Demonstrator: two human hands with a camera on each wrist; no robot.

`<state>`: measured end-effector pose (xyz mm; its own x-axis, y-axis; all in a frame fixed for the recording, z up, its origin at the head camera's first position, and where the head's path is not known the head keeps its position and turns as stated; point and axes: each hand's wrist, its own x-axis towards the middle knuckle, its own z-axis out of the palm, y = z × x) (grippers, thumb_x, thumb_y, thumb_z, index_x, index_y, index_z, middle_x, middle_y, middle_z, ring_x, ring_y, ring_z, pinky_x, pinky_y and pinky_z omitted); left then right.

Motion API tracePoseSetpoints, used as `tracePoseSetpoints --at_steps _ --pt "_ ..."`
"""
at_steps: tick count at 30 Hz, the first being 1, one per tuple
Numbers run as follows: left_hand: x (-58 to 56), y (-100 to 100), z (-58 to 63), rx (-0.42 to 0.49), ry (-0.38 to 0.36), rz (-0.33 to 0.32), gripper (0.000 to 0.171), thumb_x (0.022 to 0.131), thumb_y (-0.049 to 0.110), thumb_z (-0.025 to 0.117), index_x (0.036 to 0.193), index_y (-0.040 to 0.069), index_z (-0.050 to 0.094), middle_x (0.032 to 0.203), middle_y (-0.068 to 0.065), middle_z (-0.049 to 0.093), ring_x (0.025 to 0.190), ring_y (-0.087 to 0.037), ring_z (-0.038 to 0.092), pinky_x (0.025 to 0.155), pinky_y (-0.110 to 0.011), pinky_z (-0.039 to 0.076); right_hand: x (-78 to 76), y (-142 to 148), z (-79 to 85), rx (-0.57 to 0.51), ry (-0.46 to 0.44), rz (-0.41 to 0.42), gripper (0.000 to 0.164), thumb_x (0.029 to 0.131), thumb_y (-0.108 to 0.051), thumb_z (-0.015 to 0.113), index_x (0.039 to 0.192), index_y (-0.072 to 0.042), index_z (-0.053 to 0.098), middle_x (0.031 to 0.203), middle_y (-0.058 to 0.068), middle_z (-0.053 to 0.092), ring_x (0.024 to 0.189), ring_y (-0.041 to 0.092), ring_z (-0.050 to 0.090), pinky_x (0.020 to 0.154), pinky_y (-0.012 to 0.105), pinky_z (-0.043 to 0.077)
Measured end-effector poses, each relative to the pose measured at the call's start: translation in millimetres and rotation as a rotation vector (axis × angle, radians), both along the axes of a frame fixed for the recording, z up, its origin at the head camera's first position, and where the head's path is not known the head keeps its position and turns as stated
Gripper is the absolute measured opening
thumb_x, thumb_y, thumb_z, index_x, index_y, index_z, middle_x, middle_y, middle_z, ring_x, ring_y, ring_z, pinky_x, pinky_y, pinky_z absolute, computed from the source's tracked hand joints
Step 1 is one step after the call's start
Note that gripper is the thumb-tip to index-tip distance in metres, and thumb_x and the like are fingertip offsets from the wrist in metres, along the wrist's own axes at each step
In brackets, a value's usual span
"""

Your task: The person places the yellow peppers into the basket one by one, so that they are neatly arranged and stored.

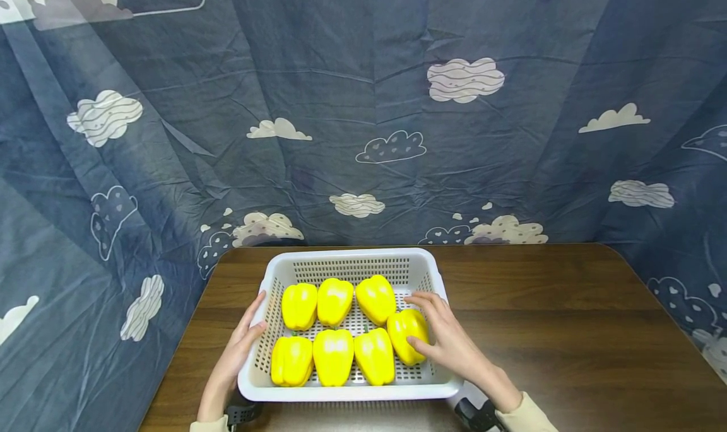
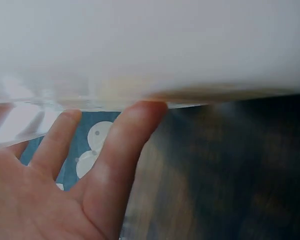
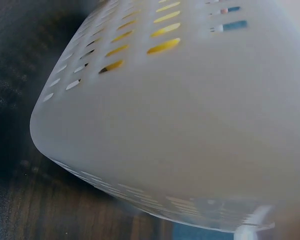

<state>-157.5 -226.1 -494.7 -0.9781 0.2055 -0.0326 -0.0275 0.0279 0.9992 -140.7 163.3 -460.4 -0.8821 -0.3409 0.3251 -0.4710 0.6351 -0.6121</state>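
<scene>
A white slotted plastic basket (image 1: 349, 393) holds several yellow bell peppers. Three lie in a back row, with one pepper (image 1: 335, 301) in its middle. Three more form a front row around another pepper (image 1: 333, 357). At the right end sits a single pepper (image 1: 402, 335). My right hand (image 1: 449, 337) reaches over the basket's right side, fingers spread above this pepper and thumb across it; a firm grip does not show. My left hand (image 1: 235, 350) rests against the basket's left side, fingers extended. In the left wrist view, the thumb (image 2: 122, 155) touches the pale basket wall (image 2: 140, 45).
The basket stands on a dark brown wooden table (image 1: 539, 318), which extends to the right. Behind it hangs a blue cloth (image 1: 341, 91) with cloud prints. In the right wrist view, the basket's outer wall (image 3: 155, 125) fills the frame, with yellow showing through its slots.
</scene>
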Motion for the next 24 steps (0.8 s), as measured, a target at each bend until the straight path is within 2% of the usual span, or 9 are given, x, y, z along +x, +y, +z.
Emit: tracePoseSetpoints --at_steps 3,13,17,22,24 --pt "-0.1 0 2.1 -0.033 -0.013 0.0 0.059 0.101 0.014 0.04 0.154 0.017 0.016 0.156 -0.022 0.009 0.13 -0.052 0.03 0.093 -0.061 0.04 1.3 2 1.1 -0.044 -0.031 -0.005 0.063 0.076 -0.009 0.076 0.133 -0.008 0.049 0.136 0.014 0.042 0.127 0.035 0.039 0.1 0.057 0.036" --pt "-1.2 -2 7.7 -0.094 -0.036 -0.002 0.059 0.101 0.017 0.043 0.154 0.019 0.017 0.156 -0.022 0.01 0.126 -0.053 0.036 0.087 -0.055 0.047 2.2 9 8.1 -0.119 -0.043 -0.038 0.059 0.081 -0.008 0.073 0.134 -0.008 0.048 0.134 0.012 0.045 0.127 0.037 0.041 0.097 0.063 0.035" --pt "-1.8 -4 10.8 -0.133 -0.011 0.006 0.059 0.102 0.016 0.042 0.154 0.016 0.015 0.155 -0.024 0.011 0.124 -0.052 0.04 0.085 -0.051 0.05 1.1 13 12.2 -0.129 -0.025 -0.045 0.059 0.081 -0.007 0.072 0.134 -0.006 0.048 0.134 0.014 0.045 0.127 0.037 0.041 0.096 0.064 0.034" --pt "2.1 -8 19.2 -0.197 0.017 -0.015 0.061 0.102 0.016 0.044 0.154 0.011 0.013 0.151 -0.031 0.019 0.117 -0.051 0.047 0.078 -0.048 0.053 1.5 19 17.8 -0.121 -0.019 -0.077 0.059 0.083 -0.008 0.072 0.135 -0.004 0.046 0.135 0.015 0.042 0.126 0.037 0.039 0.096 0.064 0.034" --pt "4.3 -11 25.1 -0.27 0.041 -0.031 0.062 0.101 0.019 0.045 0.154 0.008 0.014 0.151 -0.03 0.017 0.126 -0.051 0.037 0.09 -0.055 0.046 2.1 21 20.5 -0.115 -0.02 -0.099 0.059 0.084 -0.011 0.072 0.136 -0.004 0.045 0.137 0.016 0.04 0.127 0.038 0.038 0.097 0.064 0.034"
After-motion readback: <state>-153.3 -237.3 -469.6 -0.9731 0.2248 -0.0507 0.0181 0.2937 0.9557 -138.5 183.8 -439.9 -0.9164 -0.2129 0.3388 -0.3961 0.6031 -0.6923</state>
